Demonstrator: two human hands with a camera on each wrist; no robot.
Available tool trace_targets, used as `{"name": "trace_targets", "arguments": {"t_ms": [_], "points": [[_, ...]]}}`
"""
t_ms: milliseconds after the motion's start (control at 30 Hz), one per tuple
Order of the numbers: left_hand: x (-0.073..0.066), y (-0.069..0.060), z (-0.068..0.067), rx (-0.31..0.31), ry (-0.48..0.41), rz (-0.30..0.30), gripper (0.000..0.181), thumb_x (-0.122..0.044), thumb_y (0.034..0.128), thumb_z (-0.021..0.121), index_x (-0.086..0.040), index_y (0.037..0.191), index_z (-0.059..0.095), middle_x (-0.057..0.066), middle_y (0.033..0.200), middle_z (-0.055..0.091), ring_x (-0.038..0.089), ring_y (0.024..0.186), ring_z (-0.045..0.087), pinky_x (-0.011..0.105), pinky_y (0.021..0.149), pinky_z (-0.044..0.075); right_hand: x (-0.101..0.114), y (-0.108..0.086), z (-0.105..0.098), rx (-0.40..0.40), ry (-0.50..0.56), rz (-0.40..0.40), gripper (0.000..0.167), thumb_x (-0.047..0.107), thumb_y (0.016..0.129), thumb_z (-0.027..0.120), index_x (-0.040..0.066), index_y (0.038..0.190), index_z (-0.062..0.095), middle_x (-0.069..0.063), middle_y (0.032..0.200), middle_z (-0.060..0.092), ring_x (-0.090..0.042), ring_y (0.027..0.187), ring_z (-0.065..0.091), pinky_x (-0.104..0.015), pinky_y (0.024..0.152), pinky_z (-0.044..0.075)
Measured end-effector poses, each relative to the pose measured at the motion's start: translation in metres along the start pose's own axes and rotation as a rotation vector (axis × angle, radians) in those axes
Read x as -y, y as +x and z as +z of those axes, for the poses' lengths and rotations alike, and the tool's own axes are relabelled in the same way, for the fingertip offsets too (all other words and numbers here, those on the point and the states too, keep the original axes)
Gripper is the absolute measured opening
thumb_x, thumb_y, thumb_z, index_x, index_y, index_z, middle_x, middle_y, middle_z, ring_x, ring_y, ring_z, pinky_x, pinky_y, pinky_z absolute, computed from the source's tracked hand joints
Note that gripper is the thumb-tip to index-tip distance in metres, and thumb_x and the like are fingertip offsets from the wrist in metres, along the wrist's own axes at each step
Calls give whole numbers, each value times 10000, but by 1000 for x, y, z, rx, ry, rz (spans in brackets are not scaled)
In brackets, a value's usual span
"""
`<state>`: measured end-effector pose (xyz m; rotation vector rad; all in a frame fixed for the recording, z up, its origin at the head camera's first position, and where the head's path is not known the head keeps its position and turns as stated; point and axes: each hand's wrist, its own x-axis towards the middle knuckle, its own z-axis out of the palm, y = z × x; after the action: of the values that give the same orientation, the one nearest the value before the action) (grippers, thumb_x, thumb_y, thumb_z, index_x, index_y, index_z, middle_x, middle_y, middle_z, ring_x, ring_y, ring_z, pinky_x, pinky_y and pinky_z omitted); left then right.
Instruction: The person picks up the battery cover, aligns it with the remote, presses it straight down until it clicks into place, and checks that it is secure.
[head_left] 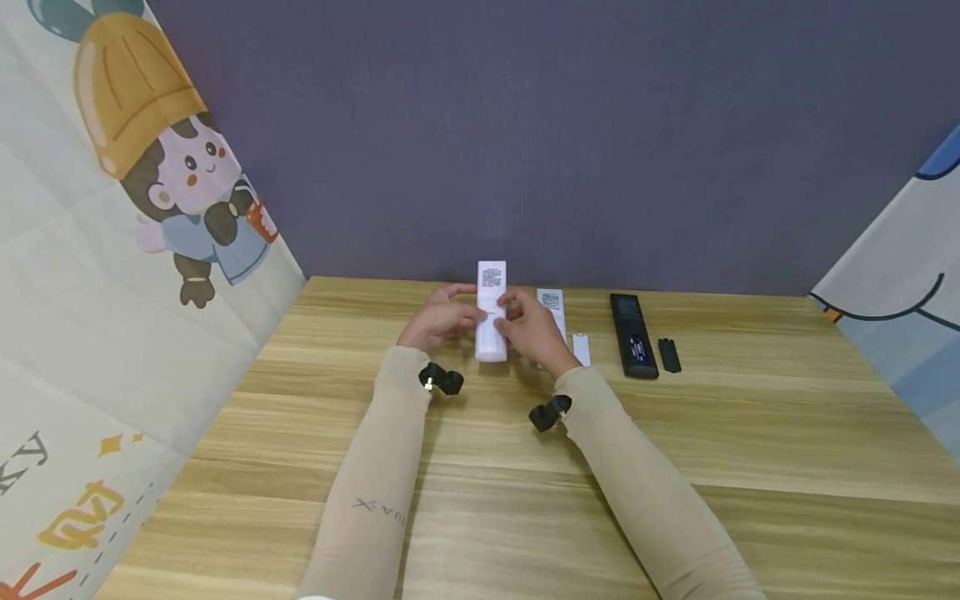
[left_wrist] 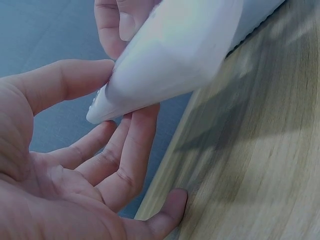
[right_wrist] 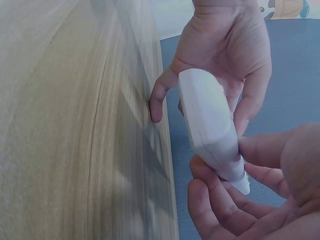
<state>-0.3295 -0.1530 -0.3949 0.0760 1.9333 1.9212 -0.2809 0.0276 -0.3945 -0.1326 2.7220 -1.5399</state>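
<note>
A white remote control [head_left: 491, 312] is held above the table with its back, bearing printed text, facing the head camera. My left hand [head_left: 442, 321] grips its left side, thumb on the back and fingers beneath, as the left wrist view shows. On the other side, my right hand [head_left: 534, 329] pinches the remote, its thumb and fingertips near the middle of the back. In the right wrist view the remote's end [right_wrist: 205, 107] points toward the camera, between both hands. The fingers hide part of the back.
Behind my right hand lies another white remote [head_left: 551, 302], partly hidden, with a small white cover [head_left: 581, 348] beside it. Farther right are a black remote [head_left: 633, 333], its battery compartment uncovered, and a black cover [head_left: 670, 355]. A dark wall panel [head_left: 525, 150] borders the wooden table [head_left: 510, 500].
</note>
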Motion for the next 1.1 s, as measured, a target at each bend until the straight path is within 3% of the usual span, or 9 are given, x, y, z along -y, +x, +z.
{"name": "trace_targets", "arguments": {"t_ms": [200, 567, 1100], "points": [[-1, -2, 2, -2, 5, -5, 677, 59, 896, 682, -106, 1508, 443, 70, 951, 716, 187, 811, 688, 521, 1074, 474, 0, -1, 0, -2, -5, 0, 253, 128, 988, 652, 134, 1229, 576, -191, 1136, 670, -275, 893, 687, -300, 710, 584], [0, 0, 2, -13, -9, -6, 679, 82, 885, 678, -102, 1499, 453, 78, 948, 715, 226, 866, 689, 494, 1026, 508, -1, 0, 0, -3, -45, -8, 263, 144, 988, 657, 148, 1237, 575, -184, 1129, 681, -273, 894, 683, -307, 715, 567], [1, 1, 3, -45, 16, -14, 663, 72, 885, 692, -104, 1486, 476, 88, 954, 722, 173, 786, 697, 532, 1080, 483, -1, 0, 0, -11, -103, -25, 273, 151, 978, 666, 151, 1236, 575, -184, 1134, 689, -300, 942, 665, -338, 753, 531]]}}
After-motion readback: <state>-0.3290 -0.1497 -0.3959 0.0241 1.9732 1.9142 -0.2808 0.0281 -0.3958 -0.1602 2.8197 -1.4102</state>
